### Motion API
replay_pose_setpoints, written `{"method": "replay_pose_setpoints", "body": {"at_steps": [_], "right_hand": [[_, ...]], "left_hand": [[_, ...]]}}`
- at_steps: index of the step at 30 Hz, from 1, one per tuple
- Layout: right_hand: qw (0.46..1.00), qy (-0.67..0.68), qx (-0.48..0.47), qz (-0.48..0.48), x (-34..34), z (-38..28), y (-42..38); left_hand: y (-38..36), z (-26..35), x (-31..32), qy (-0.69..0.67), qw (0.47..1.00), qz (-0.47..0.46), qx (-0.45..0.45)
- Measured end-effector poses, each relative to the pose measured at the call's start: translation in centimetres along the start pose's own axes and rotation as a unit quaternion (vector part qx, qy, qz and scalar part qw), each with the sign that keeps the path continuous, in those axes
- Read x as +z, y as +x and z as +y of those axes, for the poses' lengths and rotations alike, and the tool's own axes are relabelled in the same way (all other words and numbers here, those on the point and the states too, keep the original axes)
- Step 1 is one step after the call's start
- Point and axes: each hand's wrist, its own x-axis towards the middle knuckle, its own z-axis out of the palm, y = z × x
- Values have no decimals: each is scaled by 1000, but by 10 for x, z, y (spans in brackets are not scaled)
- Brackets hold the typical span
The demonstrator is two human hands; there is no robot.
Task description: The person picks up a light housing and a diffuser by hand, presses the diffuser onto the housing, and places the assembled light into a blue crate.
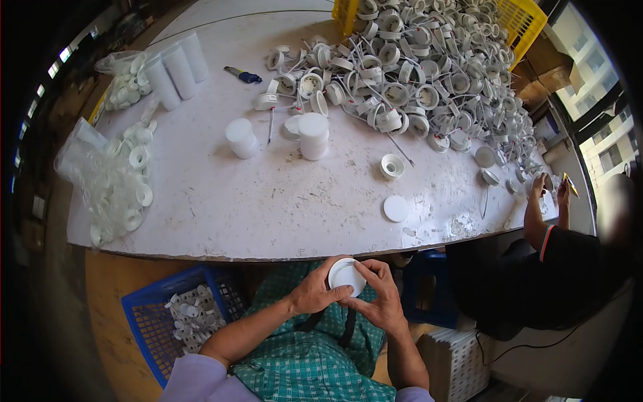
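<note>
Above my lap, just off the table's front edge, I hold a round white plastic housing (346, 275) with a raised rim and a flat white face. My left hand (313, 292) grips its left side, the thumb pressing on the face near the lower rim. My right hand (380, 299) closes round its right side, with fingers on the rim. On the table ahead lie a loose white disc (396, 209) and a white ring-shaped housing (392, 167). Farther back stand two stacks of white discs, a taller stack (313, 137) and a shorter stack (242, 139).
A large heap of wired white housings (415, 74) spills from a yellow crate (526, 27). Plastic bags of white rings (130, 167) and wrapped cylinders (177, 70) sit left, near a cutter (242, 74). A blue basket (149, 335) stands below. Another person's hands (549, 187) work at right.
</note>
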Motion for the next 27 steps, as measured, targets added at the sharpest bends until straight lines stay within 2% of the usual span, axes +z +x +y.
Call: {"method": "replay_pose_setpoints", "body": {"at_steps": [27], "right_hand": [[999, 32, 4, 0, 0, 12, -4]], "left_hand": [[2, -2, 4, 4, 1000, -8, -22]]}}
